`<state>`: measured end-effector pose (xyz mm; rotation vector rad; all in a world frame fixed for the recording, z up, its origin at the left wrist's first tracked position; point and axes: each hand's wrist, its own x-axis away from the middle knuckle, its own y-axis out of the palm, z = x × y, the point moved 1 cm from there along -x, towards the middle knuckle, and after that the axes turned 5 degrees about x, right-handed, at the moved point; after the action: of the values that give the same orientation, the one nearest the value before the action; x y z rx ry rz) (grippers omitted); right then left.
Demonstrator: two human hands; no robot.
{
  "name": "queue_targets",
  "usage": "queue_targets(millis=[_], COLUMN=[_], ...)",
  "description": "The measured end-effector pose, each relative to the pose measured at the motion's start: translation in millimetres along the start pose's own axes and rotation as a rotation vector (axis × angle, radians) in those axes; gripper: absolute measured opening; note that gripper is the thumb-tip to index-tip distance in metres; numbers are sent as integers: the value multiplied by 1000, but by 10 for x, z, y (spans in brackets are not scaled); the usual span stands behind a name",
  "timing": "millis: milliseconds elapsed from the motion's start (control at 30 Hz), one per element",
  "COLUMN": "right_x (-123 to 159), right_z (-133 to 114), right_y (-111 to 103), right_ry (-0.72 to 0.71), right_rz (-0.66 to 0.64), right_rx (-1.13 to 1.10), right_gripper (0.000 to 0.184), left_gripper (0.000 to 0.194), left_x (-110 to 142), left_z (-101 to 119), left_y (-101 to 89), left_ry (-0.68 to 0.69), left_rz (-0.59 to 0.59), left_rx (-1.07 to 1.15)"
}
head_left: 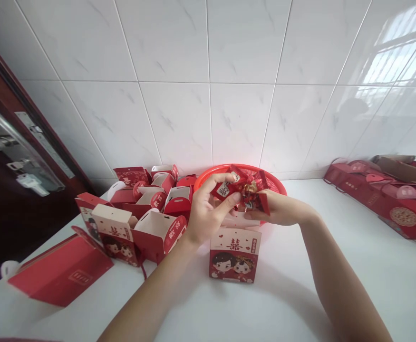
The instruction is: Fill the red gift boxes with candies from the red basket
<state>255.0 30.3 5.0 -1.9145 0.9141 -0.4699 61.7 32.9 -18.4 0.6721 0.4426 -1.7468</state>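
Observation:
A small red and white gift box (234,254) with a cartoon couple printed on its front stands open on the white table, right below my hands. My left hand (208,209) is closed, pinching a red wrapped candy (225,189) above the box. My right hand (277,209) is closed round a bunch of red wrapped candies (255,194), held just over the box's opening. Behind both hands sits a round red plastic basket (225,171), mostly hidden by them.
Several red and white gift boxes (147,209) lie heaped on the left, with a flat red box (63,270) in front of them. More red boxes and bags (389,199) line the right edge. A tiled wall is behind, a dark door (11,180) at left.

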Motion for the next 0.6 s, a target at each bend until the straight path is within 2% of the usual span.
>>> queue_targets(millis=[100, 200, 267, 433, 500, 600], right_x=[-9, -21, -26, -3, 16, 29], right_z=[37, 49, 48, -26, -94, -193], right_y=[-36, -58, -54, -20, -12, 12], right_ry=[-86, -107, -61, 156, 220, 254], right_rz=[-39, -88, -98, -59, -47, -56], right_rx=[-1, -26, -11, 126, 117, 78], right_gripper=[17, 16, 16, 15, 18, 22], left_gripper=[19, 18, 17, 16, 17, 20], left_x=[114, 250, 321, 380, 383, 399], left_z=[-48, -110, -144, -167, -156, -122], left_y=[-106, -224, -272, -269, -243, -195], left_ry=[-30, 10, 77, 348, 361, 307], left_rz=[-52, -8, 13, -44, -46, -23], left_rx=[-86, -176, -269, -518, -553, -589])
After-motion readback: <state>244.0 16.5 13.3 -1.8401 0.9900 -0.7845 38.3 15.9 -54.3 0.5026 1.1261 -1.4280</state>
